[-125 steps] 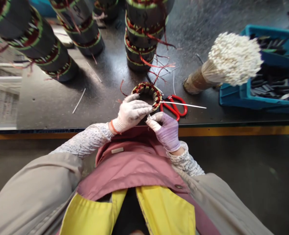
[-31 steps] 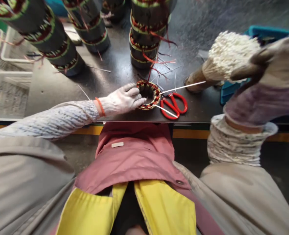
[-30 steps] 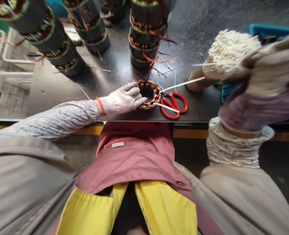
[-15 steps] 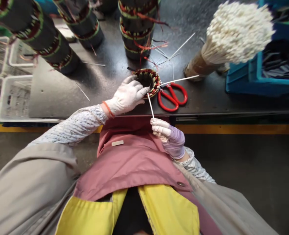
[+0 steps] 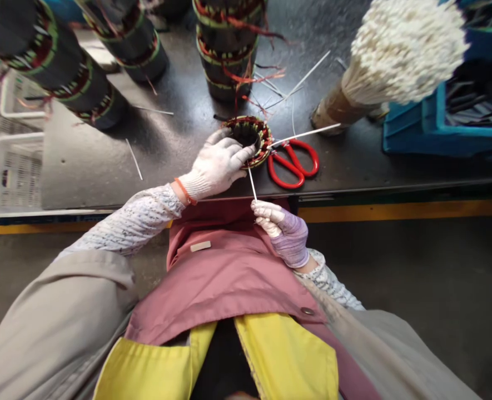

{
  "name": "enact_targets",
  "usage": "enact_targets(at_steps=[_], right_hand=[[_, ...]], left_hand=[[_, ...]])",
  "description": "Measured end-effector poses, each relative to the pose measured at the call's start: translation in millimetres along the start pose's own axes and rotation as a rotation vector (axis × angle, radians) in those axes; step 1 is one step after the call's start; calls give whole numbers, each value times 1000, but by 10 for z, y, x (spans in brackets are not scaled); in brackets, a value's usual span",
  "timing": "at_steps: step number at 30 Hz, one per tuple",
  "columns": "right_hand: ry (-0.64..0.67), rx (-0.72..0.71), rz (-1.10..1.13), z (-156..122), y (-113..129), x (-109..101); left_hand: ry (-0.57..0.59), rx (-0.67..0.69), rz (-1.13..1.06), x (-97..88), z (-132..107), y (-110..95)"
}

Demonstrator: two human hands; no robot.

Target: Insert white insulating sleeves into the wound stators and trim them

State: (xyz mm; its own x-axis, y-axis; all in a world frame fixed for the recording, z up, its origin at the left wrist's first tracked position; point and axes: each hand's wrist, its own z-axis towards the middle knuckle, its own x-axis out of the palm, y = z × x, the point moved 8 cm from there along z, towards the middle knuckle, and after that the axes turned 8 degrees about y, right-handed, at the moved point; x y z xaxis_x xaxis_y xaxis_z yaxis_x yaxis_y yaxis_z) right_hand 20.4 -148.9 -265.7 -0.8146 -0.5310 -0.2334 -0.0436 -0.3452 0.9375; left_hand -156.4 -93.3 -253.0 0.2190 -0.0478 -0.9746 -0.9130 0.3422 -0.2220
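Observation:
My left hand (image 5: 216,165), in a white knit glove with an orange band at the wrist, holds a small wound stator ring (image 5: 248,141) on the dark table, its fingers over the near rim. The ring has red and green windings. My right hand (image 5: 279,226), in a lilac glove with white-coated fingers, pinches a thin white strip (image 5: 251,183) just below the ring, and the strip's upper tip nearly meets it. A longer white strip (image 5: 304,135) sticks out of the ring to the right.
Red-handled scissors (image 5: 292,165) lie right of the ring. Behind them stands a paper-wrapped bundle of white-tipped sticks (image 5: 406,50), beside a blue crate (image 5: 416,130) of dark pieces. Stacks of wound stators (image 5: 227,50) rise at the back. White plastic crates (image 5: 14,178) sit beyond the table's left.
My right hand has come back from the bundle at the right, now holding a white strip, and has moved slightly up towards the ring. My left hand stays on the ring.

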Motion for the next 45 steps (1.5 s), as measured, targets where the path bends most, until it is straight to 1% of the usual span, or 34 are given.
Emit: enact_targets(at_steps=[2, 4, 6, 9, 10, 11, 15, 17, 20, 22, 25, 28, 30, 33, 35, 37, 39, 41, 43, 45], right_hand=[[-60, 0, -6, 149, -94, 54], [-114, -19, -31, 318, -188, 112], [-164, -11, -7, 459, -281, 144], [-227, 51, 68, 547, -349, 112], [-235, 48, 57, 550, -313, 85], [-233, 34, 25, 549, -251, 55], [-138, -41, -131, 566, 69, -27], [-92, -39, -173, 601, 160, -47], [-72, -20, -206, 678, 195, -68], [-66, -8, -215, 733, 184, -64], [-33, -12, -231, 785, 195, -33], [0, -4, -262, 797, 202, -6], [5, 32, -288, 812, 137, 1], [23, 81, -335, 863, -44, 23], [44, 76, -414, 904, -135, 41], [62, 43, -580, 939, -145, 51], [91, -2, -801, 960, -78, 67], [152, -62, -969, 940, 39, 94], [256, -172, -1011, 837, 205, 130], [348, -305, -943, 661, 401, 130]], left_hand=[[-9, 6, -50, -22, -22, -2], [-53, 5, -141, -39, -69, 0], [-148, -48, -264, -45, -139, 39], [-334, -169, -428, -27, -253, 131], [-372, -175, -446, -20, -269, 136], [-389, -154, -440, -18, -268, 119], [-408, 63, -317, -96, -214, -23], [-462, 133, -306, -157, -222, -52], [-559, 122, -346, -207, -257, -31], [-600, 104, -354, -208, -279, -24], [-610, 128, -303, -185, -295, -56], [-569, 126, -258, -129, -282, -55], [-546, 118, -242, -92, -276, -44], [-566, 140, -241, -82, -297, -41], [-549, 145, -250, -72, -294, -30], [-494, 132, -253, -45, -267, -13], [-464, 123, -248, -35, -249, -7], [-474, 118, -258, -48, -244, -7], [-486, 99, -282, -65, -239, -1], [-466, 69, -305, -74, -224, 16]])
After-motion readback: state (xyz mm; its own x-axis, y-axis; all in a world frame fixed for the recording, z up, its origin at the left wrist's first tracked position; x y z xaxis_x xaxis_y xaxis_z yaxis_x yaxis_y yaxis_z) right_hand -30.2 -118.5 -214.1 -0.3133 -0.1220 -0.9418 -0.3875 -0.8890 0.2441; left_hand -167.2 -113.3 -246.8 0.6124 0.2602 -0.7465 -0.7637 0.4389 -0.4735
